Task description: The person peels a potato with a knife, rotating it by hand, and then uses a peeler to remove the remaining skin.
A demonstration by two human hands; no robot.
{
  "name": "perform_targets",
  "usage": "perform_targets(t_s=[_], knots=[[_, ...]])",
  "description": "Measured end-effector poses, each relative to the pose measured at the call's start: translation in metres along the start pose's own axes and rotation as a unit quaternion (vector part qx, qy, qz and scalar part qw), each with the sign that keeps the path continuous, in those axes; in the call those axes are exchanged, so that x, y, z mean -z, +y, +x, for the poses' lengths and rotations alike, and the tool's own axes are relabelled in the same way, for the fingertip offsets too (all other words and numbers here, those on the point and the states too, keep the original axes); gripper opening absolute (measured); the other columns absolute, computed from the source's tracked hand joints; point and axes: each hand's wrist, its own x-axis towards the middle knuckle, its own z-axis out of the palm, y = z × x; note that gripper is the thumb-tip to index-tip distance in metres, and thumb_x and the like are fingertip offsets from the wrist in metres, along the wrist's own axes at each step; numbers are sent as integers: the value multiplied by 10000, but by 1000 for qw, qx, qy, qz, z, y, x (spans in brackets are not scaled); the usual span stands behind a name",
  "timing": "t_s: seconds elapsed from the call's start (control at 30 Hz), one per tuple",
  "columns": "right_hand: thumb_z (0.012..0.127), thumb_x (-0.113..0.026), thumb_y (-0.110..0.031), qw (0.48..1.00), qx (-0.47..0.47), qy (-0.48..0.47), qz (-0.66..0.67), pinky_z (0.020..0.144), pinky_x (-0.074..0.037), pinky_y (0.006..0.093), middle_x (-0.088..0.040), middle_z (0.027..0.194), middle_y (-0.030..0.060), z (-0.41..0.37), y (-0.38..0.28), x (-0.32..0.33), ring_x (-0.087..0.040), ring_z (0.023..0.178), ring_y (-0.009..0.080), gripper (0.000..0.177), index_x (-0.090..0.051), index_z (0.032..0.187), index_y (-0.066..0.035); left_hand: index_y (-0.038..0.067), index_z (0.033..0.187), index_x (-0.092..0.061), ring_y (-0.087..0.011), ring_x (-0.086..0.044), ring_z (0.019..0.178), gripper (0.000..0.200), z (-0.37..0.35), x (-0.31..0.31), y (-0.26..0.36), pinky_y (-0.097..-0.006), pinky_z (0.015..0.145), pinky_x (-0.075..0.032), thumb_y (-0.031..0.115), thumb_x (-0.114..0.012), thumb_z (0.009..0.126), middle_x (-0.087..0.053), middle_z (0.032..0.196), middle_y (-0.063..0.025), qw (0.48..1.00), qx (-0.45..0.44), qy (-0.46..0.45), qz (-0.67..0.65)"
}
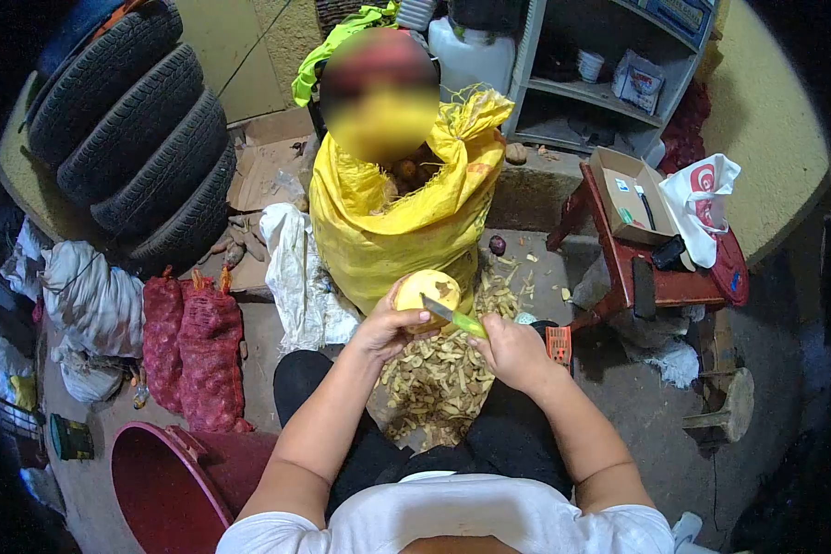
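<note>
My left hand (387, 332) holds a large, mostly peeled yellow potato (420, 288) in front of the yellow sack. A small knife (466, 322) with a green handle is in my right hand (519, 353), its blade pointing left against the potato. Below my hands, many pale peelings (429, 388) lie heaped between my knees. The big yellow sack (388, 240) stands open just beyond, with brown tubers (406, 170) inside.
A maroon tub (171, 471) lies tilted at lower left, near red mesh sacks (210, 351). Tyres (148, 120) lean at upper left. A red stool (619, 254) with a cardboard box (632, 194) stands at right, below a grey shelf (596, 92).
</note>
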Motion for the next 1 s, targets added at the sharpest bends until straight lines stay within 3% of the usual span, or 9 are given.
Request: perform_targets(t_s=[0.27,0.53,0.77,0.83,0.9,0.97,1.0], knots=[[888,-503,-349,997,-42,-58,-30,523,-473,446,-584,595,163,5,2,-3,-599,574,348,324,-471,852,-29,65,1289,-354,-211,-578,980,737,2,3,-3,-369,763,-538,-80,-685,647,-545,1124,-101,999,-33,24,28],[873,-527,-359,998,-11,-14,-59,481,-479,412,-590,589,134,3,2,-9,-610,548,303,324,-485,806,-45,54,1305,-332,-231,-580,965,770,1,2,-4,-371,758,-551,-130,-644,624,-541,1105,-110,994,-23,87,58],[886,-507,-358,996,-16,15,-81,491,-483,422,-595,600,141,4,10,-7,-609,545,308,328,-487,806,-40,49,1305,-342,-238,-581,979,789,-3,-2,-4,-372,754,-550,-121,-638,593,-556,1092,-113,993,-23,81,84],[908,-475,-334,978,-170,7,-122,519,-484,450,-598,618,164,11,31,7,-604,562,345,318,-487,810,-32,49,1296,-360,-234,-591,963,778,-11,-10,-11,-363,728,-551,-101,-638,584,-564,1079,-118,996,20,6,85],[927,-438,-316,975,-182,18,-129,544,-479,478,-600,642,186,9,48,17,-599,587,379,319,-488,827,-17,48,1291,-370,-229,-599,948,762,-14,-15,-11,-351,696,-550,-75,-648,592,-571,1062,-122,996,-2,-28,90],[935,-424,-322,968,-224,11,-109,576,-466,491,-597,674,216,7,52,24,-595,641,401,334,-489,853,-5,48,1295,-365,-227,-599,953,761,-13,-15,-5,-335,663,-549,-56,-665,603,-572,1057,-126,996,59,-13,61],[936,-423,-331,972,-227,36,-55,587,-456,488,-592,679,221,6,51,26,-591,651,403,339,-489,865,-7,53,1302,-351,-232,-595,961,762,-10,-10,-4,-335,668,-555,-51,-675,620,-560,1083,-127,996,48,14,68]])
